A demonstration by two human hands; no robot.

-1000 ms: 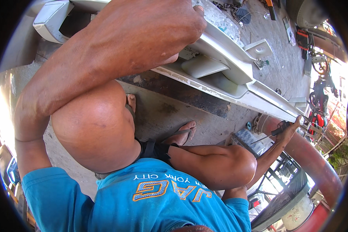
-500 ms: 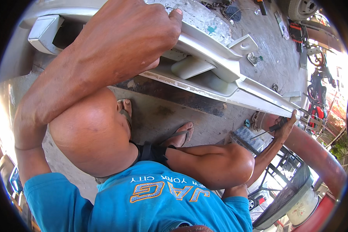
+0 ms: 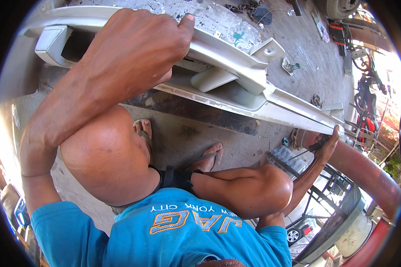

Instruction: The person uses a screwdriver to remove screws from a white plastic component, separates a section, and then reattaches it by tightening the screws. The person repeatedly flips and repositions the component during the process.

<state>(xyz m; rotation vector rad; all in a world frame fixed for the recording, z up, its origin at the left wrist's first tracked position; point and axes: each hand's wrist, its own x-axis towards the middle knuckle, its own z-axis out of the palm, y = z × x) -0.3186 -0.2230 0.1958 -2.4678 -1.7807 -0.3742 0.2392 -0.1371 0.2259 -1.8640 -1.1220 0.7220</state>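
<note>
A long silver-grey vehicle bumper (image 3: 236, 103), its paint chipped along the near edge, slants from upper left to lower right in front of my knees. My left hand (image 3: 140, 44) is closed over its upper edge, thumb sticking out to the right; the palm side and fingertips are hidden. At the bumper's right end is my right hand (image 3: 329, 146), thumb and fingers up against the tip. Those fingers also wrap the dark handle of a screwdriver (image 3: 318, 145), whose thin shaft points down and left. A holed bracket (image 3: 268, 51) stands out from the bumper's far side.
Beneath the bumper runs a dark, worn beam (image 3: 200, 115). A thick red pipe (image 3: 361, 175) lies to the right, near a grey box (image 3: 286, 158) and a chain (image 3: 295, 138). A wheel (image 3: 341, 9) and motorcycle (image 3: 365, 102) stand at the far right.
My left hand and the bumper have shifted slightly left, the bracket moving with them. My right hand keeps its hold at the bumper's end, with the screwdriver still in it.
</note>
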